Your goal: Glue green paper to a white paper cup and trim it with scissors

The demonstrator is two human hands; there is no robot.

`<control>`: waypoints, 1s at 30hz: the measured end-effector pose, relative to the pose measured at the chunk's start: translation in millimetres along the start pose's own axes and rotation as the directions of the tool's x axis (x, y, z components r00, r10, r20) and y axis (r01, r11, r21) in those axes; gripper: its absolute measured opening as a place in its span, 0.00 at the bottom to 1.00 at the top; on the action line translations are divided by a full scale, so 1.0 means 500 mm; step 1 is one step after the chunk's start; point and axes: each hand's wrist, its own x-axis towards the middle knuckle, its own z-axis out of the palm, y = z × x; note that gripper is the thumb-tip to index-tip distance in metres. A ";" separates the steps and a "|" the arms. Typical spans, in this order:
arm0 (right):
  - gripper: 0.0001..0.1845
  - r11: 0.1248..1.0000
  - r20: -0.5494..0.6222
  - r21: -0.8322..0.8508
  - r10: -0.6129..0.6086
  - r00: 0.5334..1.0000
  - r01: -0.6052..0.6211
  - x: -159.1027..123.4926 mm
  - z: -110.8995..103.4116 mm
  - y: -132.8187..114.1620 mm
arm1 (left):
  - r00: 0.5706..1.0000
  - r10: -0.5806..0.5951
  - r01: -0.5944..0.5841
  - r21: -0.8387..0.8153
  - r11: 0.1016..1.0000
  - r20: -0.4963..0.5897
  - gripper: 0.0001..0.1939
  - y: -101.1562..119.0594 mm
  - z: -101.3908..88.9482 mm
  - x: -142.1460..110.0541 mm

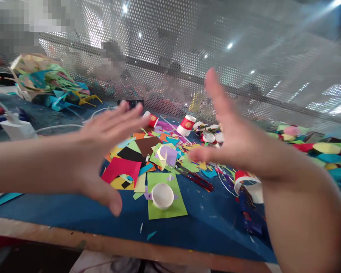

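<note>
My left hand (102, 148) is raised over the left part of the table, fingers stretched out and thumb apart, holding nothing. Across from it, my right hand (227, 129) is also up, thumb and fingers spread wide, with nothing in it. Between and below them a small white cup (162, 196) sits on a green paper sheet (176, 210) near the front edge. Behind the sheet lie a red paper piece with a curved cut-out (122, 168) and dark-handled scissors (197, 178). Neither hand visibly touches anything.
Paper scraps (142, 146) cover the table's middle. A red and white paper cup (186, 125) stands behind them. Beside my right forearm are another cup (248, 182) and a blue tool, perhaps a glue gun (250, 216). A white charger (18, 129) with cables lies left; a perforated screen (165, 49) rises behind.
</note>
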 end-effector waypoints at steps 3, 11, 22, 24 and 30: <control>0.89 0.995 0.401 -0.022 -0.085 0.912 0.102 -0.048 0.072 -0.013 | 0.961 -0.025 0.002 0.084 0.996 0.277 0.80 0.004 0.052 0.061; 0.45 0.978 0.177 -0.083 -0.174 0.969 0.191 -0.150 0.191 0.043 | 0.994 0.018 -0.007 -0.097 0.995 0.111 0.52 0.015 0.192 0.083; 0.21 0.884 -0.137 -0.064 -0.467 0.874 0.463 -0.187 0.252 0.069 | 0.917 0.397 -0.377 -0.281 0.883 0.017 0.17 0.013 0.192 0.071; 0.21 0.879 -0.100 -0.088 -0.475 0.874 0.468 -0.183 0.258 0.072 | 0.921 0.384 -0.349 -0.315 0.883 0.056 0.19 0.013 0.193 0.074; 0.25 0.892 -0.116 -0.170 -0.439 0.891 0.418 -0.187 0.261 0.069 | 0.939 0.332 -0.270 -0.406 0.873 0.088 0.23 0.006 0.196 0.072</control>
